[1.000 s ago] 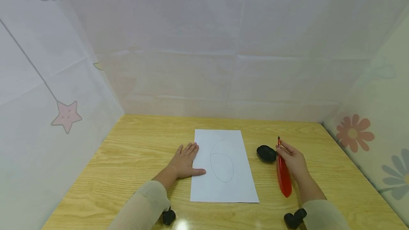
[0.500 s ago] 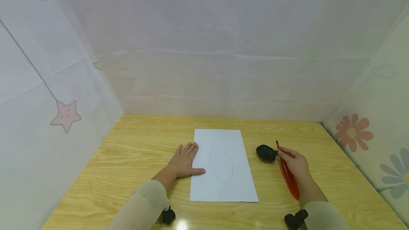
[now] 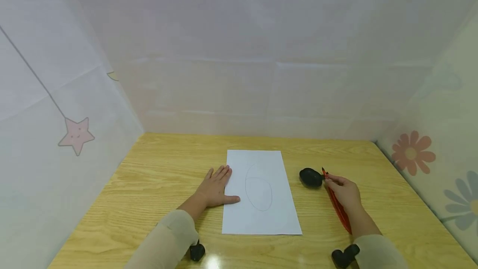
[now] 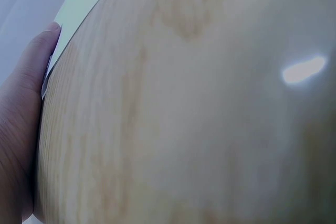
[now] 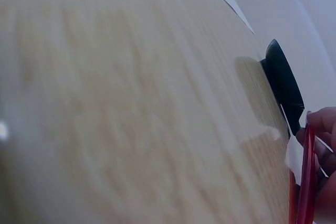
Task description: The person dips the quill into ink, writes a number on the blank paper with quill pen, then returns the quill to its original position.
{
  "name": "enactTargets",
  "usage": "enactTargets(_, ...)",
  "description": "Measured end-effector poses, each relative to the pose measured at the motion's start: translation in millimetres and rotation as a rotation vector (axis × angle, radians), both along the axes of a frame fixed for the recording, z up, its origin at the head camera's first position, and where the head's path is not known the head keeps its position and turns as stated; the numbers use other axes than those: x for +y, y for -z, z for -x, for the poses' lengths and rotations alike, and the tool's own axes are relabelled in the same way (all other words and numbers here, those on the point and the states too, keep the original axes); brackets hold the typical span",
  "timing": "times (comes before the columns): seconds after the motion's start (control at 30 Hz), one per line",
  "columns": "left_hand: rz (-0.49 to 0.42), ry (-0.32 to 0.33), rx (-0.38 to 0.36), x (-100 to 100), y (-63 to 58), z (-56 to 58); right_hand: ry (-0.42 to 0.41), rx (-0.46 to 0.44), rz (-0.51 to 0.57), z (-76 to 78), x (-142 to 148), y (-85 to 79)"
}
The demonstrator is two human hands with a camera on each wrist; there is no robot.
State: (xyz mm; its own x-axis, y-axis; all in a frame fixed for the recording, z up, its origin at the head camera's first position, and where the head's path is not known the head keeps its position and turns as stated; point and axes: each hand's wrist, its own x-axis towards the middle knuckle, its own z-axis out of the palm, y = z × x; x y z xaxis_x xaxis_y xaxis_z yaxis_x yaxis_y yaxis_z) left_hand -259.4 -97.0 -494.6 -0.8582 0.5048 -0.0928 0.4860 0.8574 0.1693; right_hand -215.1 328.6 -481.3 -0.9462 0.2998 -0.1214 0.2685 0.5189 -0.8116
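Observation:
A sheet of white paper [image 3: 261,223] lies on the wooden table, bearing a thin drawn line curved like a figure 6. My left hand [image 3: 214,189] rests flat across its left edge, fingers spread and thumb on the paper. To the right, my right hand [image 3: 345,192] pinches a slim red pen [image 3: 339,207] with a dark pointed tip and a long, broad, leaf-like body. Its tip points away from me, beside the short stem of a black rounded base [image 3: 310,177]. The right wrist view shows the pen [image 5: 307,182] between thumb and fingers, close to the black base [image 5: 283,77].
The wooden table [image 3: 164,173] reaches back to a pale cloth wall [image 3: 239,94]. Printed cloth walls stand on both sides, with a pink star [image 3: 76,135] left and a red flower [image 3: 411,152] right. Black wrist mounts [image 3: 196,252] sit at both sleeves.
The red pen has turned: its broad end has swung right, under my right forearm, while its tip has come slightly nearer me beside the black base's stem. My left hand stays put.

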Motion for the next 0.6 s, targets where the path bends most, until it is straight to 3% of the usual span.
enactTargets(0.6, 0.010, 0.001, 0.010, 0.5, -1.8, -0.5, -0.028, -0.018, -0.086, -1.2, -0.1, 0.6)
